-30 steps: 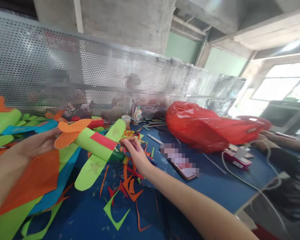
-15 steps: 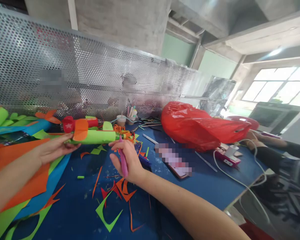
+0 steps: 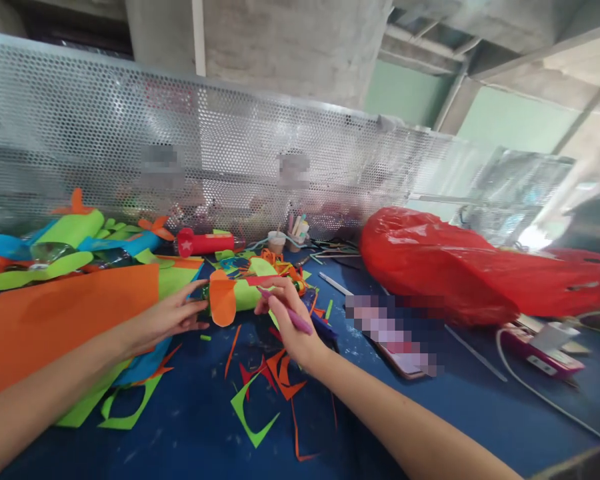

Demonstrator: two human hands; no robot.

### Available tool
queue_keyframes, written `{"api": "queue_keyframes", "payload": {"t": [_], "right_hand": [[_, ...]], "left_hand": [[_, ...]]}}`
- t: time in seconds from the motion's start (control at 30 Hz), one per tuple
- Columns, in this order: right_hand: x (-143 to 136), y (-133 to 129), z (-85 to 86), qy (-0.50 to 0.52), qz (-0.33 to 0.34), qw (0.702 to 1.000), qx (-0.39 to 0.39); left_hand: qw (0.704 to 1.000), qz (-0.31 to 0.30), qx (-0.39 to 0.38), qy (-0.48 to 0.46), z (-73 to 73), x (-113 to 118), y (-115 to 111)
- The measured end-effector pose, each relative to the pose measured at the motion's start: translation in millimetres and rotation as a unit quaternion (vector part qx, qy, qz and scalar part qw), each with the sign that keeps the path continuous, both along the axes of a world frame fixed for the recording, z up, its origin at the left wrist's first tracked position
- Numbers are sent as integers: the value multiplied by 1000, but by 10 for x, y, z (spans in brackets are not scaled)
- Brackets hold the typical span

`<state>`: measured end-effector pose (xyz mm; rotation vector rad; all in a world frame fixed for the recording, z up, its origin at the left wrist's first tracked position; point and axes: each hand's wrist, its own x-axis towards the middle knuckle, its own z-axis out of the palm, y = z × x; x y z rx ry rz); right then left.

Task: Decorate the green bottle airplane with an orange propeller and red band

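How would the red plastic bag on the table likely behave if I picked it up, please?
The red bag would probably sag and change shape, since its skin looks creased. Its glossy surface may feel slippery. It bulges, but its contents are hidden, so its weight is hard to judge.

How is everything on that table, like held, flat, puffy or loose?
Toy plane, between left hand and right hand
Purple pen, held in right hand
Orange sheet, flat
Green scrap, cut and loose
Red bottle, lying sideways
Pen cup, upright, holding pens
Phone, face up
Red bag, puffed out
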<state>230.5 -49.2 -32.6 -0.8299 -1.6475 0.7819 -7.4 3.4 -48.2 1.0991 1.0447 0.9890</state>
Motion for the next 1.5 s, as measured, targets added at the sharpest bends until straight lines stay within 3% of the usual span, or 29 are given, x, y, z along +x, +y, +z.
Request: {"api": "queue_keyframes", "payload": {"t": [0.17, 0.33, 0.47, 0.7, 1.07, 1.5], "right_hand": [[-23, 21, -26, -41, 34, 998, -40], [-60, 10, -96, -59, 66, 994, -57], [-110, 50, -180, -54, 38, 996, -67], [-206, 130, -189, -7, 20, 998, -63], [-275, 88, -178, -46, 34, 996, -67], [-232, 98, -179, -89, -17, 995, -31]], "left_hand": [[986, -42, 110, 115, -138, 43, 61], [938, -65, 234, 246, -233, 7, 3], [925, -49, 243, 287, -242, 53, -53], [926, -42, 261, 271, -182, 138, -87], [910, -51, 278, 302, -208, 120, -85], [885, -53, 329, 325, -238, 110, -73]]}}
